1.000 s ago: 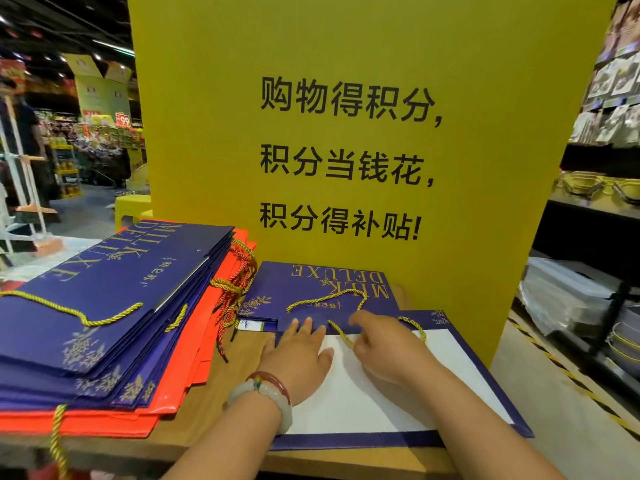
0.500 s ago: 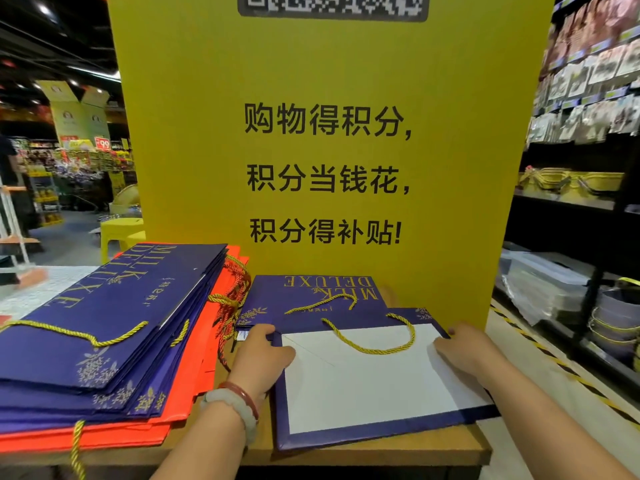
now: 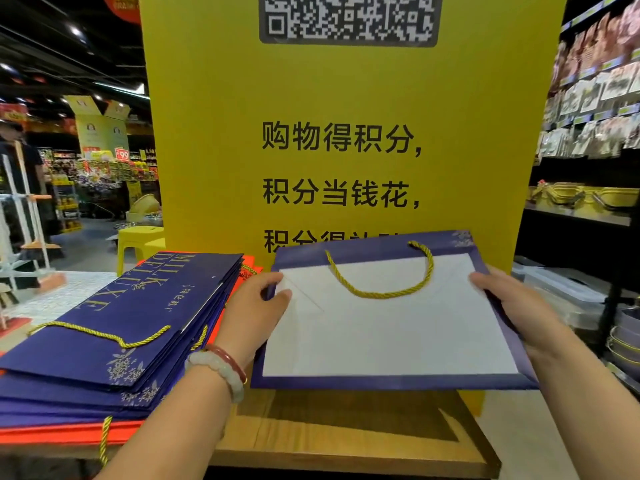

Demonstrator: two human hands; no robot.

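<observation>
Two hands grip the flattened purple gift bag [image 3: 388, 334]: your left hand [image 3: 252, 313] pinches its left edge, and your right hand [image 3: 516, 306] curls round its right. It hangs tilted above the wooden table [image 3: 346, 434], beside the stack of purple bags [image 3: 121, 323].

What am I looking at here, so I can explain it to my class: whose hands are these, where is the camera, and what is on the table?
There is no machine: these are a person's two bare hands, filmed by one camera worn on the head, looking forward and down. The left hand and right hand each grip a side edge of a flat purple bag with a gold cord, held above the wooden table. On the table's left lies a stack of purple bags over orange bags. A yellow sign stands behind.
</observation>
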